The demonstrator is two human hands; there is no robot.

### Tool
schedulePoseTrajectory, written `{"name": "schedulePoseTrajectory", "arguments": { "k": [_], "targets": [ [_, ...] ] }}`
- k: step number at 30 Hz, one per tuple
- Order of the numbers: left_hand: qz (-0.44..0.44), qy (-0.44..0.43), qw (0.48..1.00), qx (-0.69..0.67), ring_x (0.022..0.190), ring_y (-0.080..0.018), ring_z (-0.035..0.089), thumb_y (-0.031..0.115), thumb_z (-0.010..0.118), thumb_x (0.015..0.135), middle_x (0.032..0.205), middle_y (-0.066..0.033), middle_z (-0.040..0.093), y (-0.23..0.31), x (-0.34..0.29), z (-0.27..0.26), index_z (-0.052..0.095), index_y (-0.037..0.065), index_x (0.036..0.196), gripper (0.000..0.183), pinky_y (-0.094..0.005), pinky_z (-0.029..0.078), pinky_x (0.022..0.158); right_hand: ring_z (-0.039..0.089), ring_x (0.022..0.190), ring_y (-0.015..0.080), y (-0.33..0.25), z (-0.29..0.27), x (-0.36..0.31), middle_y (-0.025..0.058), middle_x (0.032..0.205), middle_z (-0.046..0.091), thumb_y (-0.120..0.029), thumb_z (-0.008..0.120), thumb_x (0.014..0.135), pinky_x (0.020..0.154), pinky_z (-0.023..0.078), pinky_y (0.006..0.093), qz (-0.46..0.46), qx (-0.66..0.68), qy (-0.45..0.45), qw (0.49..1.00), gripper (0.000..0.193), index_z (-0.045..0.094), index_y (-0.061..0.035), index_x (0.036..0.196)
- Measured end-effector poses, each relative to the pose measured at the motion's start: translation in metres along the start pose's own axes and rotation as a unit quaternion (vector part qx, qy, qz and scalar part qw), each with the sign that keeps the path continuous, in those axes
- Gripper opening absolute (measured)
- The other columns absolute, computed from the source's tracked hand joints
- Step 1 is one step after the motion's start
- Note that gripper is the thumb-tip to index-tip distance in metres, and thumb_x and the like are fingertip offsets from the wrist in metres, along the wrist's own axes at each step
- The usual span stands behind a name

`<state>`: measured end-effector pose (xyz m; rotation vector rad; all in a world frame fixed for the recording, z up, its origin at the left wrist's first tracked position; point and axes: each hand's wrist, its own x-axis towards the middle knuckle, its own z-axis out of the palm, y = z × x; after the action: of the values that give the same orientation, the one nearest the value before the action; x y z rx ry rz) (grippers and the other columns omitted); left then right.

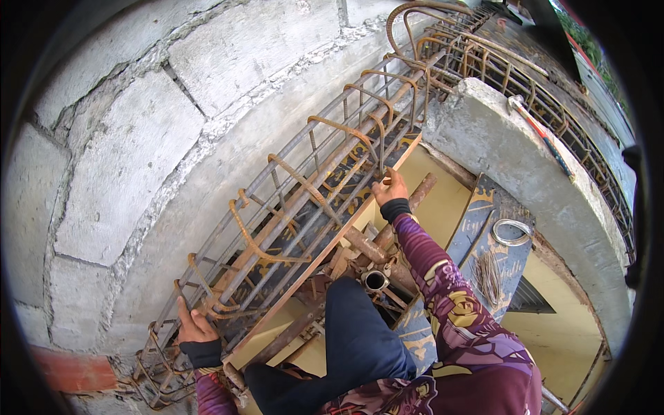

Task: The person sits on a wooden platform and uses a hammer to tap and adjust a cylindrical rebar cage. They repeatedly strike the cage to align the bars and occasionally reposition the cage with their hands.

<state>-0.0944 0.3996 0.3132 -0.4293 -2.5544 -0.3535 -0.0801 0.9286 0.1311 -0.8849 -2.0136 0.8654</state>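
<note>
A long rebar cage (297,187) of rusty steel bars and bent stirrups runs diagonally beside the block wall, over a dark plywood formwork board (332,197). At its near left end, my left hand (196,325) is closed around a stirrup, its index finger raised along the steel. Farther up on the right, my right hand (392,188) pinches the lower end of another stirrup (380,149) at the board's edge. Both palms are partly hidden. My bent knee (356,325) is between my arms.
A coil of tie wire (512,232) and a bundle of cut wires (487,277) lie on printed planks to the right. A hammer (539,135) rests on the concrete ledge (512,159). Rusty scaffold pipes (366,245) cross below. A second rebar run (553,114) extends behind the ledge.
</note>
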Motion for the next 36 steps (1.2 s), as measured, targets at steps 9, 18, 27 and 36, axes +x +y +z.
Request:
{"name": "schedulePoseTrajectory", "arguments": {
  "k": [9, 18, 27, 36],
  "targets": [
    [-0.020, -0.013, 1.000, 0.010, 0.050, -0.0364, 0.052, 0.021, 0.043, 0.098, 0.059, -0.0197, 0.055, 0.001, 0.000, -0.003, 0.047, 0.006, 0.138, 0.043, -0.0439, 0.038, 0.048, 0.064, 0.093, 0.0259, -0.024, -0.008, -0.006, 0.0137, 0.106, 0.062, -0.029, 0.079, 0.073, 0.083, 0.051, 0.0381, -0.028, 0.005, -0.061, 0.998, 0.057, 0.056, -0.0025, 0.118],
    [-0.008, 0.002, 1.000, 0.013, 0.048, -0.0350, 0.050, 0.021, 0.044, 0.098, 0.057, -0.0177, 0.052, 0.002, 0.000, -0.002, 0.048, 0.007, 0.138, 0.042, -0.0434, 0.037, 0.048, 0.064, 0.095, 0.0273, -0.026, -0.013, 0.016, 0.0128, 0.107, 0.063, -0.023, 0.077, 0.073, 0.084, 0.052, 0.0387, 0.024, 0.002, -0.069, 0.997, 0.054, 0.057, -0.0031, 0.119],
    [-0.002, 0.007, 1.000, 0.012, 0.049, -0.0354, 0.051, 0.023, 0.043, 0.098, 0.056, -0.0176, 0.053, 0.005, 0.001, -0.002, 0.048, 0.008, 0.138, 0.043, -0.0448, 0.036, 0.048, 0.063, 0.100, 0.0289, -0.033, -0.010, 0.010, 0.0135, 0.107, 0.062, -0.020, 0.074, 0.075, 0.089, 0.049, 0.0372, 0.019, -0.043, 0.015, 0.999, 0.049, 0.058, -0.0022, 0.118],
    [-0.014, 0.001, 1.000, 0.015, 0.050, -0.0363, 0.053, 0.024, 0.043, 0.098, 0.058, -0.0186, 0.055, 0.002, -0.001, -0.002, 0.048, 0.008, 0.137, 0.043, -0.0445, 0.038, 0.048, 0.066, 0.084, 0.0298, -0.036, -0.019, 0.011, 0.0173, 0.105, 0.062, -0.022, 0.072, 0.077, 0.082, 0.052, 0.0389, 0.018, 0.049, -0.114, 0.992, 0.048, 0.060, -0.0049, 0.120]
  ]
}}
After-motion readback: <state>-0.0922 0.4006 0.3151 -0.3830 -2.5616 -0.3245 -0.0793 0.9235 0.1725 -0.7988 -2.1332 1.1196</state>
